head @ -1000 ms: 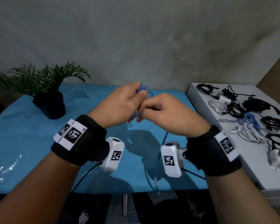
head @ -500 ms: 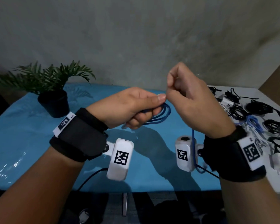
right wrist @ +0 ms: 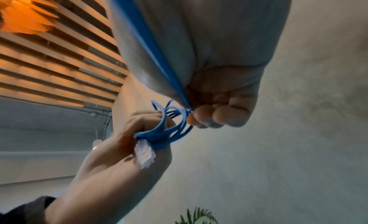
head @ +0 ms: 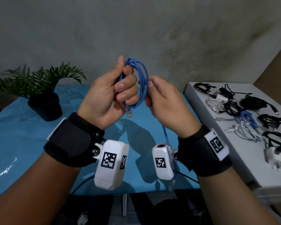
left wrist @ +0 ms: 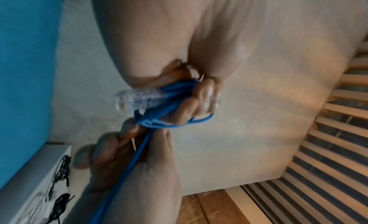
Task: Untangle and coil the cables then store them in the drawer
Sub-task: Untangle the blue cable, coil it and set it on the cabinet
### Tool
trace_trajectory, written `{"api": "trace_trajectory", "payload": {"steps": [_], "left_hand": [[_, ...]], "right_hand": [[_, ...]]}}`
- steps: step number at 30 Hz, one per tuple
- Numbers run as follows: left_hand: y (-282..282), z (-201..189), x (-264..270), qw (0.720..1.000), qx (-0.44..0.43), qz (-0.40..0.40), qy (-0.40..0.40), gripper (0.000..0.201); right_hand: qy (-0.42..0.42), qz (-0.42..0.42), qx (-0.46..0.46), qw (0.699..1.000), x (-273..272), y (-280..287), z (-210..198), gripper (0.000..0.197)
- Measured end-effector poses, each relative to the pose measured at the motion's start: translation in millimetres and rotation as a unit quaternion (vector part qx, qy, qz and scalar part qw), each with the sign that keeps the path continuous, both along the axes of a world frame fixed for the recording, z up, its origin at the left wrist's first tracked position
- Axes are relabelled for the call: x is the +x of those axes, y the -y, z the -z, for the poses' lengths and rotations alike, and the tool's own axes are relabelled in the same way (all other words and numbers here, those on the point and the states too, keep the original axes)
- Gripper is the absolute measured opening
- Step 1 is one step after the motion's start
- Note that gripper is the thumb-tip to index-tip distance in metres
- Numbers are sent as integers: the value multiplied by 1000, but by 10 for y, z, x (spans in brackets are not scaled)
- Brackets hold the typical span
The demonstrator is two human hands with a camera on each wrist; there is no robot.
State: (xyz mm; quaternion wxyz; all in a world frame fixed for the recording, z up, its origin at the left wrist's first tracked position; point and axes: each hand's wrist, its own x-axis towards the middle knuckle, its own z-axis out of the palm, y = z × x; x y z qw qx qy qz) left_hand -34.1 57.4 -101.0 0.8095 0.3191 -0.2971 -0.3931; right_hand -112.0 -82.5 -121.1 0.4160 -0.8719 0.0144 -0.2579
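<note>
A blue network cable (head: 143, 82) is wound into a small upright coil above the blue table (head: 23, 143). My left hand (head: 125, 83) grips one side of the coil in its curled fingers, palm toward me. A clear plug (head: 129, 112) hangs just below that fist. My right hand (head: 150, 90) pinches a strand at the coil's right side. The loose tail (head: 166, 137) drops past my right wrist to a second clear plug (head: 171, 184). The left wrist view shows the plug (left wrist: 135, 98) and the loops (left wrist: 171, 101) in my fingers. The right wrist view shows the coil (right wrist: 165, 133) between both hands.
A white cabinet top (head: 234, 159) on the right carries several coiled black, white and blue cables (head: 248, 117) and a white charger (head: 274, 156). A potted plant (head: 44, 101) stands at the table's back left.
Both hands have risen. My left hand has turned palm toward me, so the coil now stands upright. My right hand has dropped from above the coil to its right side.
</note>
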Motion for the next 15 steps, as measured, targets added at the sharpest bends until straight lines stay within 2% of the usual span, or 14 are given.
{"api": "trace_trajectory", "payload": {"steps": [3, 7, 9, 10, 11, 12, 13, 15], "left_hand": [[33, 28, -2, 998, -15, -53, -19, 40], [64, -5, 12, 983, -58, -162, -60, 41], [70, -8, 48, 972, -42, -228, -27, 41], [72, 11, 62, 960, -12, -279, 28, 41], [70, 44, 75, 931, 34, -345, 119, 41], [63, 79, 87, 879, 90, -407, 231, 38], [54, 115, 91, 809, 152, -448, 349, 33], [32, 195, 107, 668, 275, -446, 529, 27]], "right_hand": [[-18, 8, 36, 999, 13, -40, 31, 30], [-59, -31, 24, 997, 4, -139, 48, 24], [-90, -64, 4, 994, 3, -225, 77, 22], [-104, -76, -20, 991, 3, -265, 101, 22], [-115, -84, -47, 989, -4, -305, 119, 22], [-123, -89, -75, 986, -9, -335, 137, 19], [-130, -94, -98, 982, -20, -352, 136, 17], [-152, -102, -137, 973, -39, -329, 101, 19]]}}
